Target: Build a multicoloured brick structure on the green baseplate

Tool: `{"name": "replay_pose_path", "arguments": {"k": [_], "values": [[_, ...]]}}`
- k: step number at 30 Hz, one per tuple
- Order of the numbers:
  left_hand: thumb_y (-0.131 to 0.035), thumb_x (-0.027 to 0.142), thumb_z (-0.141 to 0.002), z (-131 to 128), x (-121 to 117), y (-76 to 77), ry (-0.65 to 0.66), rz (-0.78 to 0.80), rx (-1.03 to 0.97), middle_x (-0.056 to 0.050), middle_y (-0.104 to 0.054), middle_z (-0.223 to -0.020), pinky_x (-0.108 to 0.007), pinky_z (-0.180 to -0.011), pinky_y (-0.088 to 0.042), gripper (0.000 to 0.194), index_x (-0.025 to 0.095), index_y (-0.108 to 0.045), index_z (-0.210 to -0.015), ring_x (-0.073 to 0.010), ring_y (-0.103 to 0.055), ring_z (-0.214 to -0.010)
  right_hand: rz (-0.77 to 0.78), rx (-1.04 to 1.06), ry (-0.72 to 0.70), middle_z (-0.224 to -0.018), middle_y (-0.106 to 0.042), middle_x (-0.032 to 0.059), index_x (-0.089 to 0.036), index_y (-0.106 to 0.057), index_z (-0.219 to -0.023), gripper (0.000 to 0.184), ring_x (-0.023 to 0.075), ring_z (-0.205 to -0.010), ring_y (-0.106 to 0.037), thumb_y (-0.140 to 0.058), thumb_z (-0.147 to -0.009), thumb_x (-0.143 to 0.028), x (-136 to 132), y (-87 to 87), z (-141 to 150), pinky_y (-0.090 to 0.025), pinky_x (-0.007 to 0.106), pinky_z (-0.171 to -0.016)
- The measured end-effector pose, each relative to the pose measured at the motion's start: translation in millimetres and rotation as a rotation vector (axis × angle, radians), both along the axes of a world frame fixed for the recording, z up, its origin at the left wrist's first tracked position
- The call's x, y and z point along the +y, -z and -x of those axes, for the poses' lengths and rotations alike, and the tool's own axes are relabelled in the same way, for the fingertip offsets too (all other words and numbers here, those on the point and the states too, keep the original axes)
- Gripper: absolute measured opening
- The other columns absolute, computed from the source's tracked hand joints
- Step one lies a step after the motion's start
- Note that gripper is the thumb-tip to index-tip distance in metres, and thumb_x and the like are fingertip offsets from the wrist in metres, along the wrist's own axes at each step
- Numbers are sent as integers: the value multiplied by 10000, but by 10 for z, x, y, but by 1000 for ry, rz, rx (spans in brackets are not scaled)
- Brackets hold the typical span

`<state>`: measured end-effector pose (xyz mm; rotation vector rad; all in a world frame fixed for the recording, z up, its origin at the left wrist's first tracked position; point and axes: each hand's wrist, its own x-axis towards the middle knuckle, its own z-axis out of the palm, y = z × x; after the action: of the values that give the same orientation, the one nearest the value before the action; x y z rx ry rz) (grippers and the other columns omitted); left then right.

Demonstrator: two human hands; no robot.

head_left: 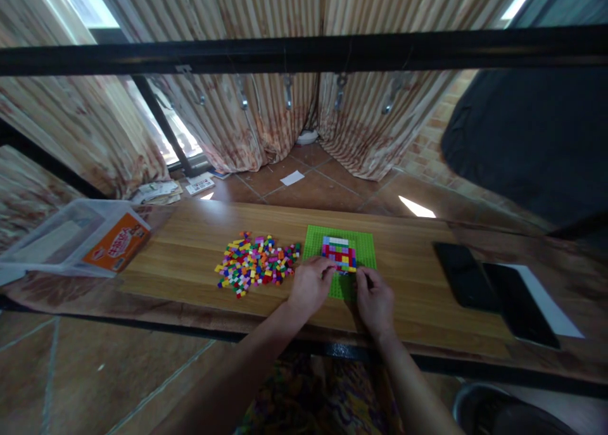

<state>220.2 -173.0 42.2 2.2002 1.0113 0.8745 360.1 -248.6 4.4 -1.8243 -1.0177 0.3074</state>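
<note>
Head: baseplate (pixel 365 250), wooden tabletop (pixel 411 264), curtains (pixel 266 121)

The orange label (pixel 116 244) on the plastic bin (pixel 66 264) bears illegible characters.

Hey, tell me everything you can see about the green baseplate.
The green baseplate is a thin, roughly square, studded sheet that looks like plastic. It lies flat on the wooden board, right of the loose brick pile. A multicoloured brick patch covers its middle. The left hand and right hand overlap its near part; whether they touch it is unclear.
</note>
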Motion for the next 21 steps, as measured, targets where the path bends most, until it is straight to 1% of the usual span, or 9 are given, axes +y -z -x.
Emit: {"name": "replay_pose_path", "arguments": {"k": [3, 9, 16, 21], "values": [[-539, 216, -900, -57, -9, 52, 14, -38, 30, -22, -695, -869, -276, -799, -488, 165, 229, -704, -892, -151, -619, -847, 1, -6, -1, -800, -669, 67, -173, -663, -864, 406, 183, -720, -594, -427, -894, -501, -1, -9, 2, -452, 298, -711], [-521, 270, -921, -123, -36, 138, -30, -88, 51, -21, -675, -899, -274, -821, -480, 201, 250, -720, -907, -147, -593, -885, -26, -14, -2, -860, -685, 84, -176, -669, -863, 401, 196, -780, -607, -420, -898, -488, -3, -23, 7, -466, 310, -751], [-500, 261, -929, -121, -8, 186, -18, -161, 87, -12, -668, -866, -261, -790, -474, 229, 248, -714, -849, -135, -589, -855, -33, -21, -4, -858, -685, 83, -174, -666, -868, 383, 194, -783, -613, -427, -897, -472, -3, -18, 3, -471, 313, -760], [-468, 231, -938, -112, -5, 257, 19, -247, 122, -29, -669, -913, -266, -817, -485, 234, 236, -700, -904, -144, -592, -895, -38, -29, -8, -887, -691, 89, -176, -668, -863, 376, 196, -810, -621, -424, -902, -460, -2, -10, 1, -471, 313, -766]]}}
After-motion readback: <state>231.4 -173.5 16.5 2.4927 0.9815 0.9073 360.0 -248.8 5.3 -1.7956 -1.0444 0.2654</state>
